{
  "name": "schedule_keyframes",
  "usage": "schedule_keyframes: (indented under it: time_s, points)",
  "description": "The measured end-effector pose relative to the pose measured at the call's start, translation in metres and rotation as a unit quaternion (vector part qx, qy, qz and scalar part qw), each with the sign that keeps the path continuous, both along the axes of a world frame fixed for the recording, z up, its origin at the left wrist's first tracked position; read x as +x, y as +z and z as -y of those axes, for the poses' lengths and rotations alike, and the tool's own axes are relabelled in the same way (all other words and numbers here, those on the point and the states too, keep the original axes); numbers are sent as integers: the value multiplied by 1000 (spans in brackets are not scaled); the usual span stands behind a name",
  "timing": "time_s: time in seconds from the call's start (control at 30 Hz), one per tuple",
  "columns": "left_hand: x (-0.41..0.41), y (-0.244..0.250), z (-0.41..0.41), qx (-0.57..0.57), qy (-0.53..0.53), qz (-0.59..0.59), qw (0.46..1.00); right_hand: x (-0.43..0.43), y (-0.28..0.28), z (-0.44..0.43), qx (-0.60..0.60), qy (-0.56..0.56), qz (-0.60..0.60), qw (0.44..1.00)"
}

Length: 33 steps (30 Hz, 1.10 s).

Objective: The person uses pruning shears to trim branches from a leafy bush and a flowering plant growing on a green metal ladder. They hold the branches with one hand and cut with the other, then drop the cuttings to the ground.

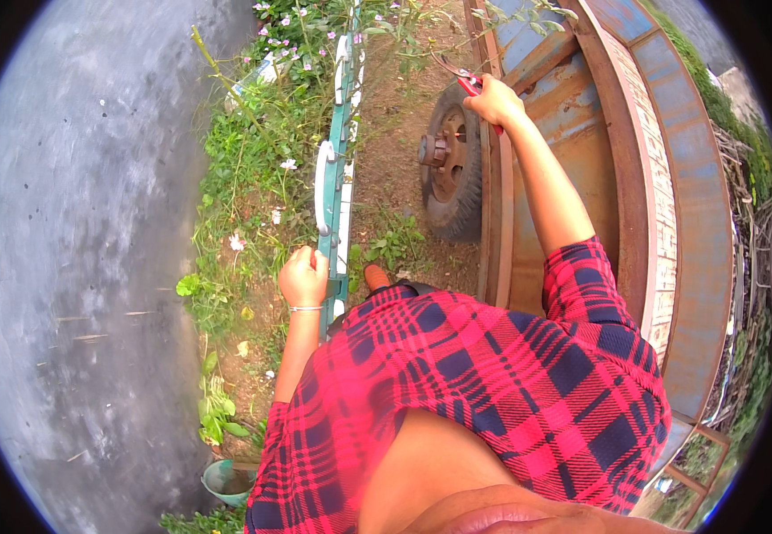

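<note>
My right hand (496,101) reaches forward and grips red-handled pruning shears (469,83). Their blades are parted and point up and left, close to thin leafy stems (419,50). My left hand (304,277) is curled into a fist beside a green metal fence rail (339,193). Whether that fist touches the rail or hides something small, I cannot tell. White curved pieces (323,187) are fixed along the rail. Green plants with pink and white flowers (285,47) grow on its left side.
At right stands a rusty trailer body (559,153) with a tyred wheel (456,167). A grey wall (92,233) borders the plant bed on the left. A green bucket (229,484) sits at lower left, and a bare cut stem (225,80) sticks up among the plants.
</note>
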State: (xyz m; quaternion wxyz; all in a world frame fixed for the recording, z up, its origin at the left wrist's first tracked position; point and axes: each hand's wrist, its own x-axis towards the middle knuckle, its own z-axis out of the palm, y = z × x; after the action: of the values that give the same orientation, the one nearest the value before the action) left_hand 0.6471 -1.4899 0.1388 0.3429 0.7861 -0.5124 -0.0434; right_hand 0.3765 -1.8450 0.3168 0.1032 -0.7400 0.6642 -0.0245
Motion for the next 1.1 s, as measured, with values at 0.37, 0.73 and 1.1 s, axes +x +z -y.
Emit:
schedule_keyframes:
  time_s: [0.37, 0.73, 1.1]
  points:
    - [1, -3, 0, -11, -1, 23, 1000, 7, -27, 9, -19, -12, -2, 1000]
    - [1, -7, 0, 7, 9, 15, 1000, -10, -110, -19, 114, -20, 47, 992]
    - [0, 0, 4, 31, 1, 31, 999, 8, -186, 10, 183, -123, -4, 975]
